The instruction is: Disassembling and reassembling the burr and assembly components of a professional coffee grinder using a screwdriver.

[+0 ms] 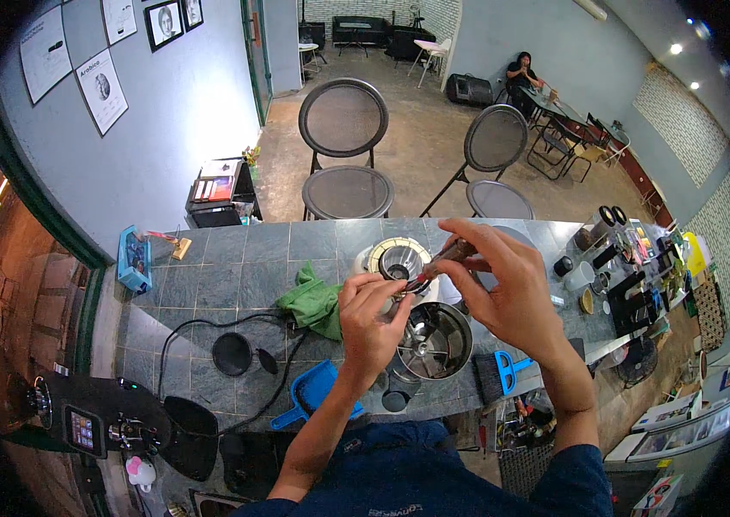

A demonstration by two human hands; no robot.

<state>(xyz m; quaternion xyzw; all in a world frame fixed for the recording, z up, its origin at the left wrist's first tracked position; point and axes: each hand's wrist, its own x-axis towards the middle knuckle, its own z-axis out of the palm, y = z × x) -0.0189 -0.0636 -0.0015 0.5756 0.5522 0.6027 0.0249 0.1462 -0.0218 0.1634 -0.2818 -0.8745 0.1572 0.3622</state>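
Observation:
Above the counter, my right hand (509, 293) grips a slim tool with a brownish handle (458, 251); its tip is reddish and points toward my left fingers. The tool's exact kind is unclear. My left hand (367, 326) is closed in a pinch at that tip, and whatever lies between its fingers is too small to make out. Just beneath both hands stands a round metal bowl (449, 366) with blades or ribs inside. Behind it sits a pale ring with markings (379, 251) around a dark round opening. A crumpled green cloth (313, 303) lies left of my left hand.
Around me on the tiled counter (218, 284) are a blue dustpan (317, 389), a blue-handled brush (503, 374), a black round cup (232, 353) and a black cable. A black machine with a screen (85, 431) stands left. Jars and cups crowd the right end. A person sits far off.

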